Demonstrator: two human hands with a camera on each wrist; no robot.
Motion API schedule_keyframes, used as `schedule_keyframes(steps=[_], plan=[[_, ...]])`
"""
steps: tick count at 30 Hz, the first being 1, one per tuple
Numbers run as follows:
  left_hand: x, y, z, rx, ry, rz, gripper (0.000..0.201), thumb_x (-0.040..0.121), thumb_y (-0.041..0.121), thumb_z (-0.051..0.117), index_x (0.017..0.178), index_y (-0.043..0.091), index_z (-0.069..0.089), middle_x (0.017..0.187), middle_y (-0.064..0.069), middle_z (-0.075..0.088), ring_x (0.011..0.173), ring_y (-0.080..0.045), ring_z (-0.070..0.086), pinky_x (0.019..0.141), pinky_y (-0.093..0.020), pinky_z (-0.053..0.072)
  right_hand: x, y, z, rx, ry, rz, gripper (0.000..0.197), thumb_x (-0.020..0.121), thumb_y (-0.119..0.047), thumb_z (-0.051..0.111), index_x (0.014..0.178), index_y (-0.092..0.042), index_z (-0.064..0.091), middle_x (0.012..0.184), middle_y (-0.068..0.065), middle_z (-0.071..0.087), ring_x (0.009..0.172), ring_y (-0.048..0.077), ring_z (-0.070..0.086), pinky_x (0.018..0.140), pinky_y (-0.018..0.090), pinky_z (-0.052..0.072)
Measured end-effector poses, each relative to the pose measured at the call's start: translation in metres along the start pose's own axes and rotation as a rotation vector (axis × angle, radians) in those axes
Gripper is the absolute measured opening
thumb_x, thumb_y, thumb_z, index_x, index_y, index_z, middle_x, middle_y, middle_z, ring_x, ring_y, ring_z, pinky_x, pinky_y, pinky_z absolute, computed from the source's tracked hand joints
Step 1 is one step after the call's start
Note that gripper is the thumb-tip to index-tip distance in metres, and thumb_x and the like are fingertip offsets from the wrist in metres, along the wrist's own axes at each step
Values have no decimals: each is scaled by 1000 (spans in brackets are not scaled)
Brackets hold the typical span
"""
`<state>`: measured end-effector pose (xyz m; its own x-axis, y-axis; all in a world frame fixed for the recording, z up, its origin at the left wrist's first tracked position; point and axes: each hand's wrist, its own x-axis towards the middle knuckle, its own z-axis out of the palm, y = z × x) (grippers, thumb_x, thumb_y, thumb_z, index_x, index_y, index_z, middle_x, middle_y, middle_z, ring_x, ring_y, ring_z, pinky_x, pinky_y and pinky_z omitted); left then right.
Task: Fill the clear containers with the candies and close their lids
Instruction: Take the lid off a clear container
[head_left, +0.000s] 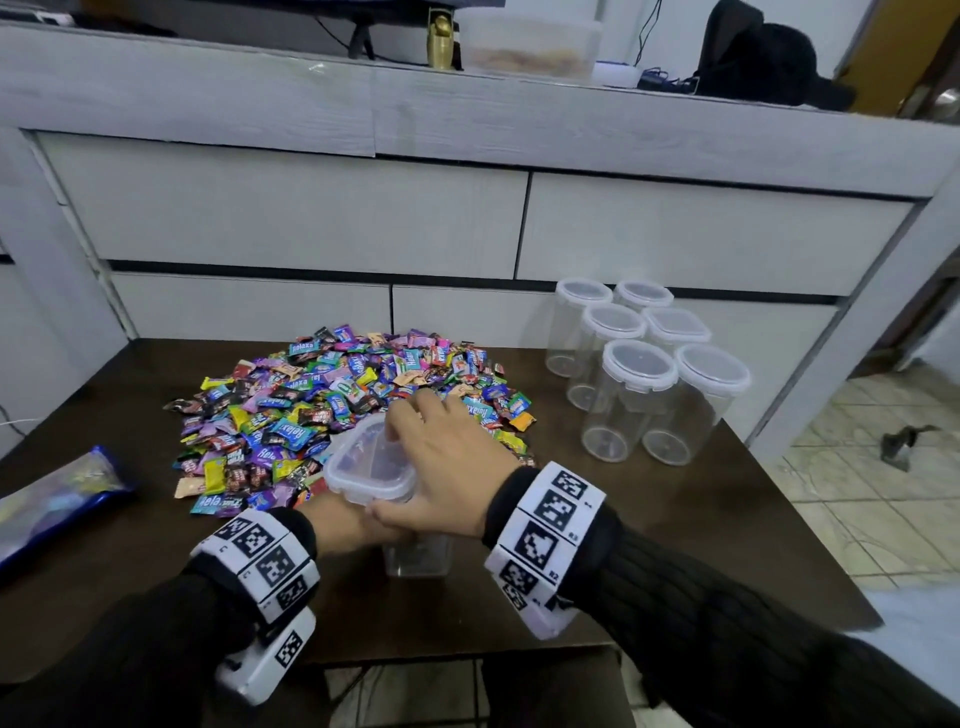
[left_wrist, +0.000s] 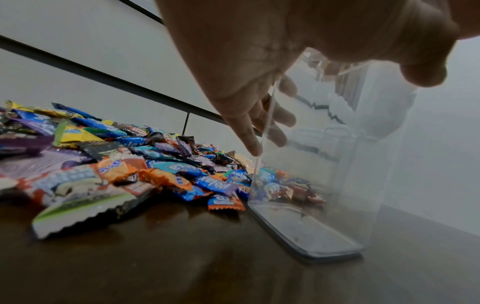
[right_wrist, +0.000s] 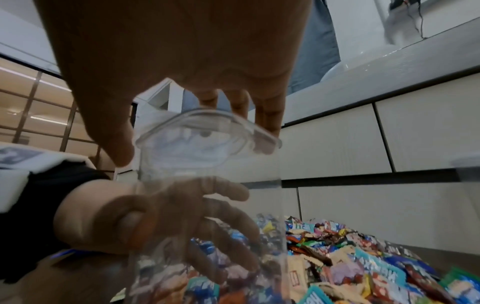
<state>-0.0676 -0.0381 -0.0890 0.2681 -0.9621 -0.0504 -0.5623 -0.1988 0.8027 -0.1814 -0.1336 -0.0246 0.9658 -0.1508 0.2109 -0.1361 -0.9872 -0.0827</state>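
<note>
1. A tall, clear, square-section plastic container (head_left: 415, 551) stands upright on the dark brown wooden surface (head_left: 649, 519), just in front of the pile of bright wrapped candies (head_left: 343, 405). Its long axis runs straight up toward the head camera, and it looks empty.
2. The left hand (head_left: 348, 525) is wrapped round the container's wall below the rim: thumb on the near side, fingers (left_wrist: 283, 120) seen through the plastic on the far side. It is grasping and steadying the body.
3. The right hand (head_left: 452, 457) sits directly above, over the clear snap-on lid (head_left: 371, 460). Its thumb is at one lid edge and its fingertips (right_wrist: 270, 121) curl over the opposite edge, so it grasps the lid.
4. The relation that matters: the lid lies straight under the right grip, in line with the container's upright axis, so the lid probably has to lift straight up while the left hand holds the body down.
5. Six more clear lidded containers (head_left: 639, 374) stand empty together at the right.
</note>
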Motion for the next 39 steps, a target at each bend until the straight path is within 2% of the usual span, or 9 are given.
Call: schedule_keyframes(steps=[6, 10, 13, 20, 26, 31, 34, 37, 39], plan=[[2, -20, 0, -144, -19, -46, 54, 63, 34, 83, 105, 36, 48, 107, 15, 57, 99, 9, 55, 86, -1, 37, -2, 3, -7, 145, -62, -50, 66, 77, -45, 68, 130, -17, 41, 130, 7, 49, 112, 28, 44, 97, 40, 35], [3, -26, 5, -373, 56, -47, 74, 63, 2, 87, 122, 21, 47, 121, -4, 61, 111, -12, 63, 92, -30, 54, -17, 27, -25, 342, 186, -25, 69, 75, -29, 75, 134, -12, 43, 134, 7, 49, 126, 24, 41, 107, 38, 26], [3, -22, 4, -294, 66, -30, 78, 62, 8, 88, 121, 24, 39, 123, 1, 55, 115, -7, 59, 91, -25, 53, -41, 71, -40, 323, 222, 137, 68, 76, -23, 76, 134, -9, 44, 132, 9, 50, 125, 24, 42, 107, 36, 27], [4, -23, 5, -311, 76, 3, 74, 65, 5, 86, 118, 27, 40, 123, -1, 53, 109, 0, 59, 79, -12, 51, -128, 166, -9, 163, -161, 673, 67, 80, -32, 69, 136, -18, 36, 134, 9, 40, 123, 29, 34, 105, 36, 28], [5, -28, 4, -331, 58, 12, 80, 57, 21, 89, 121, 24, 40, 124, -3, 53, 115, -7, 58, 85, -15, 50, -171, 193, 35, 152, -309, 866, 73, 76, -34, 71, 137, -20, 32, 136, 7, 30, 125, 28, 29, 106, 36, 30], [0, -28, 4, -331, 40, -2, 108, 40, 52, 94, 128, 29, 34, 127, 2, 51, 124, -5, 51, 96, -15, 44, -175, 194, 47, -55, -380, 888, 73, 76, -47, 66, 133, -18, 32, 134, 5, 34, 126, 27, 36, 105, 37, 35], [-8, -26, -4, -206, -21, -27, 133, 33, 63, 89, 139, 42, 12, 142, 11, 37, 134, -3, 36, 109, -14, 29, -169, 186, 46, -154, -360, 873, 76, 75, -59, 62, 132, -20, 32, 138, 3, 34, 134, 24, 30, 107, 41, 33], [-21, -32, -18, -53, -49, -135, 149, 38, 64, 88, 148, 41, -10, 158, 5, 12, 146, -15, 15, 120, -38, 17, -145, 171, 42, -89, -228, 769, 82, 76, -64, 59, 136, -18, 30, 143, 4, 31, 135, 26, 26, 107, 41, 35], [-30, -41, -26, 110, 17, -217, 133, 56, 61, 83, 151, 38, -7, 161, 5, 2, 148, -17, 7, 120, -43, 16, -120, 156, 45, -25, -205, 706, 88, 77, -67, 56, 140, -15, 25, 143, 7, 30, 134, 28, 27, 107, 41, 35]])
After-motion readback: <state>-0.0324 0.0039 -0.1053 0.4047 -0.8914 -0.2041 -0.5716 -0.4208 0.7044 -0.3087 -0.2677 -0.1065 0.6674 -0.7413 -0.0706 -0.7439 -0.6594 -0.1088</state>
